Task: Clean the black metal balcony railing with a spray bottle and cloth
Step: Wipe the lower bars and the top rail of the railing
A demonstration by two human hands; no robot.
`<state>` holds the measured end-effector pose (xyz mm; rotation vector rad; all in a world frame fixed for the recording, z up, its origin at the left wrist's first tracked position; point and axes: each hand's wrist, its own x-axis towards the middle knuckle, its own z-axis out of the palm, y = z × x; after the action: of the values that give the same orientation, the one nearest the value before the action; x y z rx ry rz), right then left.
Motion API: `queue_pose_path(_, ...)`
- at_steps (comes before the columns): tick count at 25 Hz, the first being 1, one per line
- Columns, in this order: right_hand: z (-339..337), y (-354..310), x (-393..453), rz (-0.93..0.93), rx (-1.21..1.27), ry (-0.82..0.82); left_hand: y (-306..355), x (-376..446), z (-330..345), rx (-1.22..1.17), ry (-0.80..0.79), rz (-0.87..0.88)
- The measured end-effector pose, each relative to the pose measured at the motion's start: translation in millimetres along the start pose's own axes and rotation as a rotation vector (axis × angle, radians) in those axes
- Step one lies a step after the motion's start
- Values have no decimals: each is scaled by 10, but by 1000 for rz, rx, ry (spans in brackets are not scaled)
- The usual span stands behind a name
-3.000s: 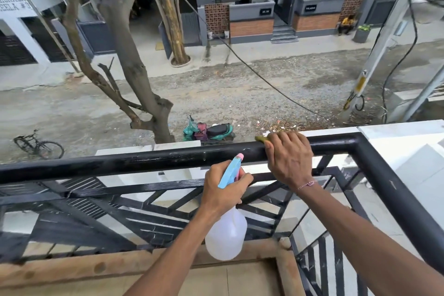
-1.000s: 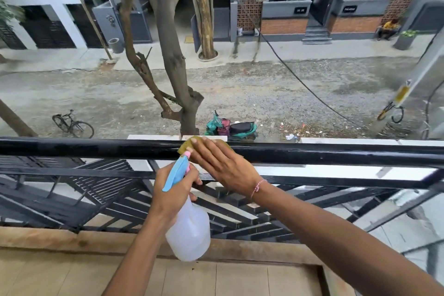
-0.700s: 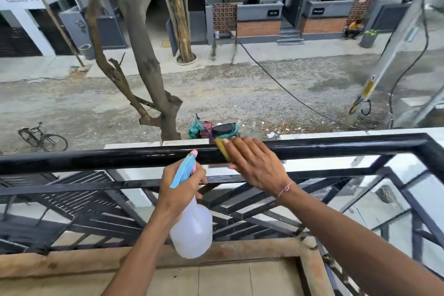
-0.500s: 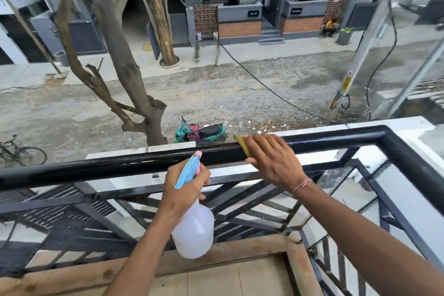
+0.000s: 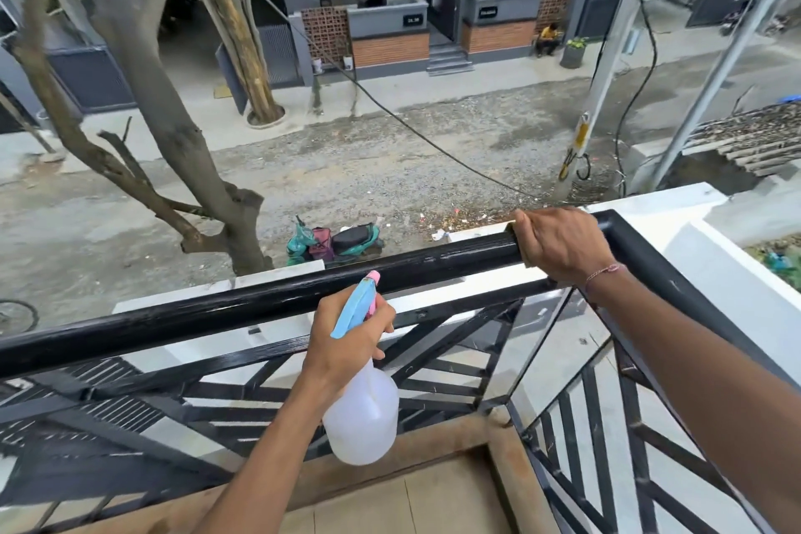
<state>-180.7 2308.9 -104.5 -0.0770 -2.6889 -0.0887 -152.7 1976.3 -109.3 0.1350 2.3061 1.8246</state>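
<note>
Head view: railing [image 5: 260, 303] top bar runs from lower left to a corner at right of frame. Right hand [image 5: 559, 243] is clenched over the bar beside the corner, fingers curled around it; a sliver of cloth [image 5: 511, 226] shows at the fingertips. Left hand [image 5: 346, 347], centre, grips the neck of the bottle [image 5: 362, 416]; nozzle points toward the bar. Scooter [image 5: 333, 243] stands on the street below.

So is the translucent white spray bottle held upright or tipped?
Roughly upright: the translucent white spray bottle hangs body-down from the left hand, blue nozzle on top.
</note>
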Motion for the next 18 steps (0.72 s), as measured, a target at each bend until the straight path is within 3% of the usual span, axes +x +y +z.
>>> queue_pose_path(4,-42,437,85,38,-126,-200,-3,-20,42,16,-11,0)
queue_pose_path(7,-27,658,117,69,-177,-264,-22,-36,0,23,-13,8)
queue_pose_path(11,73,558,61,127,-141,-163,-93,-96,-97,3,0,-12)
queue_pose_path(14,41,285,-8,47,-42,-93,-180,-176,-178,-66,6,-40)
queue_pose_path(18,144,-813,-35,-59,126,-3,-276,-236,-341,-61,60,-19)
